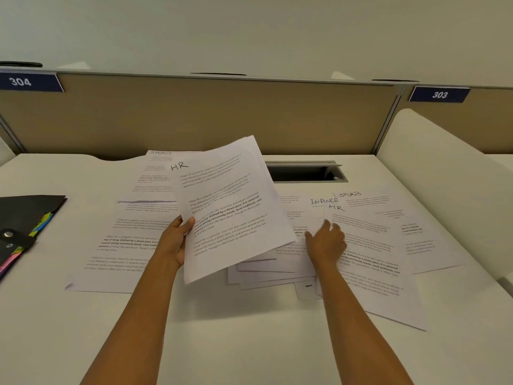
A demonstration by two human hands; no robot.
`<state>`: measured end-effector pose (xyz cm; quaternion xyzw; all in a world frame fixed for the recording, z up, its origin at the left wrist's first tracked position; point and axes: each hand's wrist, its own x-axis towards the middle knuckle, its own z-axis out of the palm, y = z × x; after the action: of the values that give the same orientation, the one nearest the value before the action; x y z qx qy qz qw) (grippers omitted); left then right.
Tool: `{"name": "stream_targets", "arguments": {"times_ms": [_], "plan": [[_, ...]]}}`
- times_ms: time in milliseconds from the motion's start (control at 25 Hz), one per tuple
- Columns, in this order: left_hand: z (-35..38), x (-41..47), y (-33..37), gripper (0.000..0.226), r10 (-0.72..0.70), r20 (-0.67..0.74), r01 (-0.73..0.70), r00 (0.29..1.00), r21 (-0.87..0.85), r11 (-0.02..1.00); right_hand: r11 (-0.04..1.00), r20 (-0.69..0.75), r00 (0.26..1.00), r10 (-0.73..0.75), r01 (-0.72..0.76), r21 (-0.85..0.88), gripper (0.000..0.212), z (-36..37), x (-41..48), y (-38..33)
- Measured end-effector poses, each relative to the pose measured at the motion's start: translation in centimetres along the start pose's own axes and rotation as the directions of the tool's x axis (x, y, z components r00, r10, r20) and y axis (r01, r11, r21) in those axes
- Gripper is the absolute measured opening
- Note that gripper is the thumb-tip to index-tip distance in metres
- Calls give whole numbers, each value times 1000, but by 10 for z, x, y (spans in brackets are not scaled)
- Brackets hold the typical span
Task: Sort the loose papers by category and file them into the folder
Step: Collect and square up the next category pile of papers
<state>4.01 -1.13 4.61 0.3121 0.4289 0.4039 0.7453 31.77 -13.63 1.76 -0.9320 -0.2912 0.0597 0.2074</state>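
White tabletop (249,343) nearest the person carries overlapping sheets, and that overlap is the main hazard. The left hand (173,240) holds a stack headed HR (230,207) tilted above the tabletop, thumb clamped on its face and fingers curled behind. Gripped at one lower edge only, the stack could fan out or shed a page. The right hand (326,241) lies at the edge of another HR sheet (369,262), though whether its fingers pinch it or merely touch it cannot be told. Dragging it may pull along the FINANCE sheet (319,207) it partly covers, mixing categories. Off to the left lies the black folder (25,215), well apart. Farthest back, an open slot (302,172) sits just beyond the spread, where a pushed page might slide in.
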Motion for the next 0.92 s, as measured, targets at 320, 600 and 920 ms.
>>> {"name": "stream_targets", "arguments": {"times_ms": [320, 600, 920], "plan": [[5, -6, -24, 35, -36, -83, 47, 996, 140, 989, 956, 122, 989, 85, -47, -289, 57, 7, 3, 20], [6, -6, -44, 35, 8, -153, 46, 988, 350, 936, 927, 64, 993, -96, 113, -358, 40, 2, -3, 17], [13, -9, -49, 52, 59, -180, 39, 982, 494, 868, 932, -40, 940, -340, 330, -151, 33, -48, -42, -77]]}}
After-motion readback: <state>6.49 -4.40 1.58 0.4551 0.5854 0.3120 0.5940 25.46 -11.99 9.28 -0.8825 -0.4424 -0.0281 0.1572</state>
